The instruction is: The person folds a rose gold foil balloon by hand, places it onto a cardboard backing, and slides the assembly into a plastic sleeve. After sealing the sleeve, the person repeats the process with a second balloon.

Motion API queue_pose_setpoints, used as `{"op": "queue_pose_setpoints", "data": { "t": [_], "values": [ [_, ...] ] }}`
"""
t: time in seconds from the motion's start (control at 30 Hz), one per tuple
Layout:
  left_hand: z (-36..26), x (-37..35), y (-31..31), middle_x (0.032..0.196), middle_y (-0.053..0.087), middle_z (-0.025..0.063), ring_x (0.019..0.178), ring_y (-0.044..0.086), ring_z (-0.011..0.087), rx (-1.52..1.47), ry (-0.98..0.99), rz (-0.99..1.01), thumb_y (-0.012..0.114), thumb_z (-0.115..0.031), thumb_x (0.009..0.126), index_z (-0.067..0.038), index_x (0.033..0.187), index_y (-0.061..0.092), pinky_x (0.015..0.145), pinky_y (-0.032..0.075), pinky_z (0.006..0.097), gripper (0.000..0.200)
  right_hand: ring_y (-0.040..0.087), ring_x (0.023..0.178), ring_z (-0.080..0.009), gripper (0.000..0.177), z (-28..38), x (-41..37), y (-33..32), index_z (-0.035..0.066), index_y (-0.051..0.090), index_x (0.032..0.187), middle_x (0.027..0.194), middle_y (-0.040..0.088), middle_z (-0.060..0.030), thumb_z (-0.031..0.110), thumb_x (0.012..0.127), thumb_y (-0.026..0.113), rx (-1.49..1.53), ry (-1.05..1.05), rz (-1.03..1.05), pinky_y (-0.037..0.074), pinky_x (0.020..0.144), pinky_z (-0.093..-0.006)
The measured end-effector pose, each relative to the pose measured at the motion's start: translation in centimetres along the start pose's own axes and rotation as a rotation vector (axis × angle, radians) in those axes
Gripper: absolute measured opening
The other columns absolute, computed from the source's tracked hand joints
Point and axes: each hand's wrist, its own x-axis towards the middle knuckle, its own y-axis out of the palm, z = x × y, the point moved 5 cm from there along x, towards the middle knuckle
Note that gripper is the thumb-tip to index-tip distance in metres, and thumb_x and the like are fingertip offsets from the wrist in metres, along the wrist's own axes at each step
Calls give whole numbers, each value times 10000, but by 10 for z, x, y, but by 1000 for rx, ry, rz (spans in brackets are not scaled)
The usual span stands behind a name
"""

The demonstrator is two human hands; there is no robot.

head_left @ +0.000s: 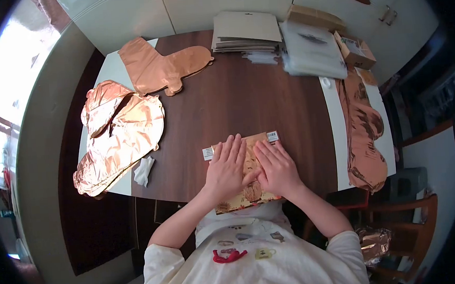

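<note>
The printed packet is pressed by the left hand and right hand — grip spread flat — at the near edge of the surface; its overhang could be bent by uneven pressure.

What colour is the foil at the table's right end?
The foil is a shiny copper colour; the head view shows it best.

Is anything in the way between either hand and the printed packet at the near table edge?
Nothing visible. The left hand and right hand both lie flat on the printed packet. The white labels jut out at its upper corners, beside the hands.
</note>
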Motion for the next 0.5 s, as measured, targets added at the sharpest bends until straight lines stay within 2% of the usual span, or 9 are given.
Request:
{"op": "queue_pose_setpoints", "data": {
  "t": [0.17,0.27,0.5],
  "values": [
    [0,-2,6,1467,330,225,1397,269,326,3,10,0,424,-490,929,59,1401,339,1142,183,458,729,512,1222,-294,374,-4,3,1,-27,587,1180,1252,576,-171,155,857,541,62,30,-21,335,1077,-478],
    [0,-3,6,1467,329,225,1398,271,316,9,6,-1,435,-469,926,57,1400,343,1145,183,448,714,521,1209,-288,349,-9,14,-5,-23,599,1158,1240,584,-168,178,879,543,90,46,30,342,1072,-473],
    [-1,-3,5,1463,327,239,1388,277,352,5,-1,-7,456,-493,907,58,1394,354,1134,190,478,742,526,1198,-290,404,-11,23,9,-38,586,1179,1243,581,-175,228,875,578,-60,-39,9,345,1079,-454]
  ]
}}
